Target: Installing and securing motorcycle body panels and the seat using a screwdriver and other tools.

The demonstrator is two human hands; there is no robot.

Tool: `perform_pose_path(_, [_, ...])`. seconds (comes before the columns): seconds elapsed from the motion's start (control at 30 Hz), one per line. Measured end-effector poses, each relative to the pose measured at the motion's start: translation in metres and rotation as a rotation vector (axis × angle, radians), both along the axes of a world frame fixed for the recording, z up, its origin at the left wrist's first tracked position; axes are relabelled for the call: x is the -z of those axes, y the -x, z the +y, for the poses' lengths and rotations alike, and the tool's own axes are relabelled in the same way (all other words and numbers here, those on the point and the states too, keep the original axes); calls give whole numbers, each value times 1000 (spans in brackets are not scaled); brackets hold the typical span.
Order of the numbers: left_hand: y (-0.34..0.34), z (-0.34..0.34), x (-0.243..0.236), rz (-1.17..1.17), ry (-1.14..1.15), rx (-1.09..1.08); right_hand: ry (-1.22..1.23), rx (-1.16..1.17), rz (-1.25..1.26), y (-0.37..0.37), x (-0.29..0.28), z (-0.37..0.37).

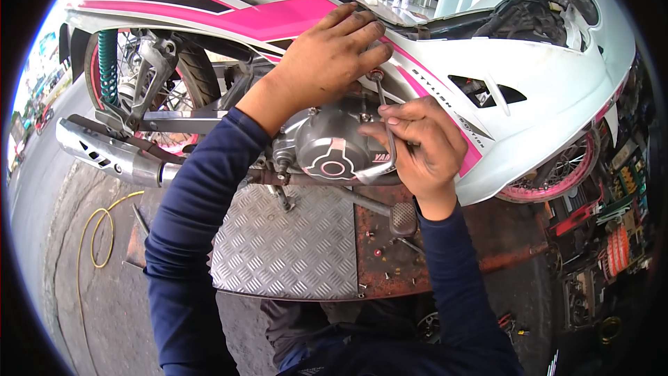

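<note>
A slim silver metal rod [380,93] is standing near-upright beside the white-and-pink plastic fairing [431,56], the bare right hand [430,145] pinching it. The bare left hand [334,54] is draping over the fairing, grip unclear. Avoiding tilt should be preventing slips.

Black lettering [433,88] on fairing [539,69], red lettering [382,157] on engine [316,138]

Motorcycle repair wkshp, open to the st. — underbone motorbike [337,125] w/ dark innards [532,17] exposed at the front, rusty red work platform [511,240] w/ steel checker plate [285,247] & loose bolts [414,280]. Tools & parts [616,237] spread at R, yellow hose [106,233] on concrete flr [59,230], road [42,153] far L.
</note>
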State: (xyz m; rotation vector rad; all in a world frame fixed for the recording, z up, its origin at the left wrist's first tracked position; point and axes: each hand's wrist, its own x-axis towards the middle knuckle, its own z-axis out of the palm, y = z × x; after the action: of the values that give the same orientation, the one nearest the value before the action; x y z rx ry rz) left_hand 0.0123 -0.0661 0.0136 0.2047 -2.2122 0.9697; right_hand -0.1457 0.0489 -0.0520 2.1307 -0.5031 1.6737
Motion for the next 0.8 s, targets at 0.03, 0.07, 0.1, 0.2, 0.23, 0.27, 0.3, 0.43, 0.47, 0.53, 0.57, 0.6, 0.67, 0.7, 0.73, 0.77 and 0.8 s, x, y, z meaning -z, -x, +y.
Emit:
perform_pose_path(0.03, [-2,0,1,-5,-19,-3,-2,-2,-4,-5,-3,0])
perform_pose_path(0.07, [-5,-1,2,-10,-21,-5,-19,49,27,-10,-8,2])
perform_pose_path(0.1, [-7,-4,4,-1,-11,0,-36,99,58,-14,-11,3])
perform_pose_path(0.2, [-5,-2,2,-5,-20,8,-41,85,109,-10,-7,1])
perform_pose_path(0.23, [-4,0,1,-22,-47,-10,-36,68,106,-8,-3,0])
perform_pose_path(0.27, [-3,1,1,-27,-66,-9,-5,-9,-24,-13,2,-4])
perform_pose_path(0.3, [-1,2,0,-28,-63,-3,-2,-3,-24,-9,2,-2])
perform_pose_path(0.43, [-4,3,-1,-19,-61,-6,-85,138,-32,-12,-10,1])
perform_pose_path(0.47, [-4,3,-2,-9,-55,18,-46,129,35,-8,-8,-3])
perform_pose_path(0.53, [-6,4,-4,-32,-73,13,-11,85,64,-7,-1,-4])
perform_pose_path(0.57, [-7,5,-4,-55,-92,6,-11,84,63,-8,0,-4])
perform_pose_path(0.6, [-6,5,-3,-56,-93,5,-50,115,-1,-8,-1,-3])
perform_pose_path(0.67, [-4,5,-2,-24,-66,-36,-170,163,-75,-14,-6,1])
perform_pose_path(0.7, [-3,5,-1,-25,-66,-38,-171,161,-76,-14,-6,-1])
perform_pose_path(0.73, [-2,5,-1,-3,-47,-28,-120,143,16,-12,-7,-5])
perform_pose_path(0.77, [-3,6,0,19,-28,-18,-68,124,107,-11,-6,-8])
perform_pose_path(0.8, [-4,6,0,17,-25,-24,-33,157,136,-9,-2,-8])
